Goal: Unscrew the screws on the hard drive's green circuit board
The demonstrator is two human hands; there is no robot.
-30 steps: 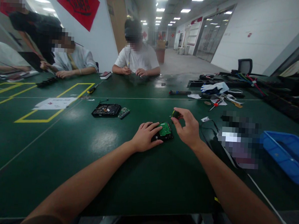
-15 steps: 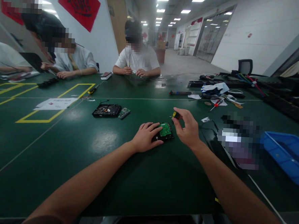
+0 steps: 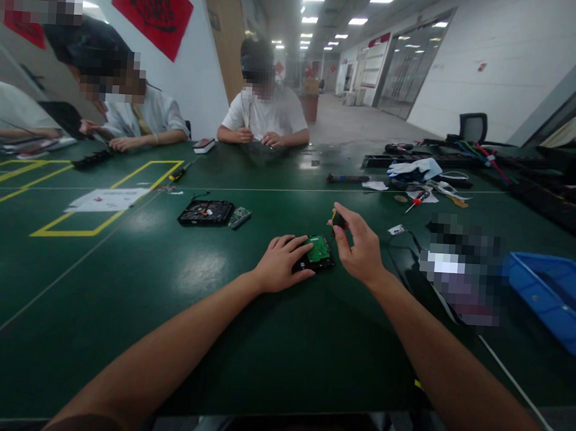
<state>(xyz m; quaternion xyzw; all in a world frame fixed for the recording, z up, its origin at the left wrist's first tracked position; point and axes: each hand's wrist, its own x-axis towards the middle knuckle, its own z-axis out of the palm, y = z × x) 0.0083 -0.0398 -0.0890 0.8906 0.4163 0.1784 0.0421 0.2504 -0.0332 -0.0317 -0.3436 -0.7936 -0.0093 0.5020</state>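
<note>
My left hand lies over the left side of a black hard drive, its fingers across the top and the thumb along the near edge. A green circuit board shows on the drive's upper face. Between thumb and fingers, my right hand pinches the yellow and black handle of a short screwdriver above the drive's right edge. The screwdriver's tip is too small and dark to make out. Further left lies a second hard drive, with a loose circuit board beside it.
To the right are a blue tray, a red screwdriver and a cloth among cables. Paper and a yellow-black screwdriver lie left. Co-workers sit across the green table.
The screwdriver handle has turned in my right fingers, and less of its yellow side shows. My left hand and the hard drive stay put.
</note>
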